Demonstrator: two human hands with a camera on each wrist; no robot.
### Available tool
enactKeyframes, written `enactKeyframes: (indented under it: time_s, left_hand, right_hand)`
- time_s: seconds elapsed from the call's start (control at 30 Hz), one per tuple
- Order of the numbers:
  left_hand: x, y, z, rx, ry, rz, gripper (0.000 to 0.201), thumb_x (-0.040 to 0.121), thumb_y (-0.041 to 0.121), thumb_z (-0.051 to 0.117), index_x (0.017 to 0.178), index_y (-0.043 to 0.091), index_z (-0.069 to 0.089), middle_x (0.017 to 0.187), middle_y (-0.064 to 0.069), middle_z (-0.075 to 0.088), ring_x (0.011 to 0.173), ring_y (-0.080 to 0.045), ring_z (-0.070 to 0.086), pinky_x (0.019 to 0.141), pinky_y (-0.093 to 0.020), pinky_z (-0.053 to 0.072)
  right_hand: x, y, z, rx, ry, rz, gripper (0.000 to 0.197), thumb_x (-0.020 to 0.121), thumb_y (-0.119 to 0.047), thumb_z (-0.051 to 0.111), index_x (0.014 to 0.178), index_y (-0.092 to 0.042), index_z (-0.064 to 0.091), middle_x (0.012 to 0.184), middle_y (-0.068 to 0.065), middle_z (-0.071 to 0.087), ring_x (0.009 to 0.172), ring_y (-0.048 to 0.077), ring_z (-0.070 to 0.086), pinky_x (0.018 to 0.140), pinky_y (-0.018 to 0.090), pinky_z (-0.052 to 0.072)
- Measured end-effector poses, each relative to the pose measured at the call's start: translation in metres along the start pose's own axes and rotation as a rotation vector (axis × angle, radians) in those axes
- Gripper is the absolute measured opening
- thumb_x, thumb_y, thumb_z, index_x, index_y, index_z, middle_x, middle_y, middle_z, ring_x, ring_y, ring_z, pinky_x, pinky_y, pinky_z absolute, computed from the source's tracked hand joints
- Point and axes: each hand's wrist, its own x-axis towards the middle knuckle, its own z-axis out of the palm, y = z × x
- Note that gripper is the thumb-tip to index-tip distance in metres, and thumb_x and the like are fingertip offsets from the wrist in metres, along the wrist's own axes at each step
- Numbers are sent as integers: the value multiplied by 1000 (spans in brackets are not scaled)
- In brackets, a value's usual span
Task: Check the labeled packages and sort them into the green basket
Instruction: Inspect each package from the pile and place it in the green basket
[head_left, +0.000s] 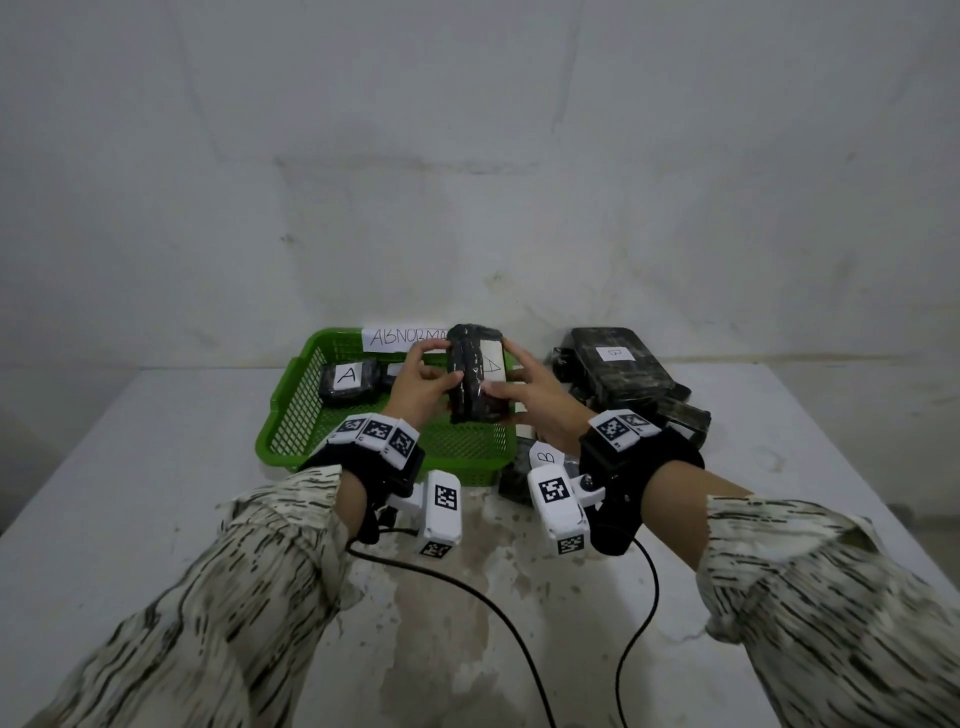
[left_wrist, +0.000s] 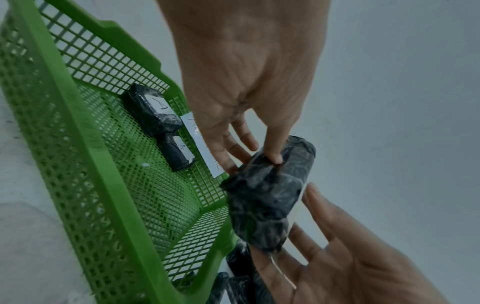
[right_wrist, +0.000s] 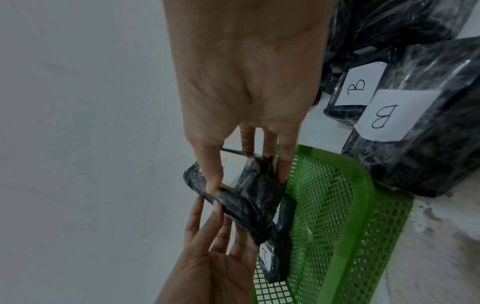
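I hold a black-wrapped package with a white label marked A upright above the right part of the green basket. My left hand pinches its left side, thumb on the wrap and fingers behind. My right hand grips the right side, its thumb on the label and its fingers behind the package. Two smaller packages marked A lie at the basket's far left. Near the held package, part of the basket floor is bare.
A paper sign reading ABNORMAL is fixed on the basket's far rim. A pile of black packages marked B lies right of the basket, one more by my right wrist. Two black cables run over the stained white table, with a wall behind.
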Motion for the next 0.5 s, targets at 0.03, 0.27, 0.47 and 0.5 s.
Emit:
enactKeyframes:
  time_s: [0.03, 0.27, 0.47, 0.5]
  left_hand:
    - [2, 0, -1, -5, 9, -20, 35, 88, -6, 54, 114, 17, 49, 77, -7, 55, 81, -23, 59, 68, -39, 55]
    - [-8, 4, 6, -102, -138, -217, 44, 93, 44, 48, 126, 16, 55, 122, -9, 58, 114, -28, 51, 96, -49, 43]
    - [-5, -2, 6, -62, -105, -172, 32, 92, 26, 56, 120, 12, 54, 102, -3, 62, 108, -28, 54, 83, -40, 44]
    - [-6, -2, 6, -63, -112, -183, 27, 93, 26, 55, 117, 14, 54, 100, -2, 61, 105, -26, 53, 84, -43, 44]
  right_hand:
    - [0, 0, -2, 31, 22, 2, 61, 88, -7, 63, 140, -32, 41, 108, 9, 62, 92, 22, 65, 80, 45, 55]
    - [-3, -1, -7, -11, -34, 13, 30, 94, -5, 50, 116, -20, 64, 103, -1, 62, 97, 16, 58, 85, 36, 46]
    - [1, -5, -2, 137, 48, -1, 9, 92, -4, 56, 95, -12, 53, 70, 5, 67, 56, 15, 65, 57, 24, 51]
    - [2, -6, -1, 106, 94, -7, 11, 90, -9, 61, 96, -13, 52, 68, 3, 63, 52, 13, 59, 54, 25, 46]
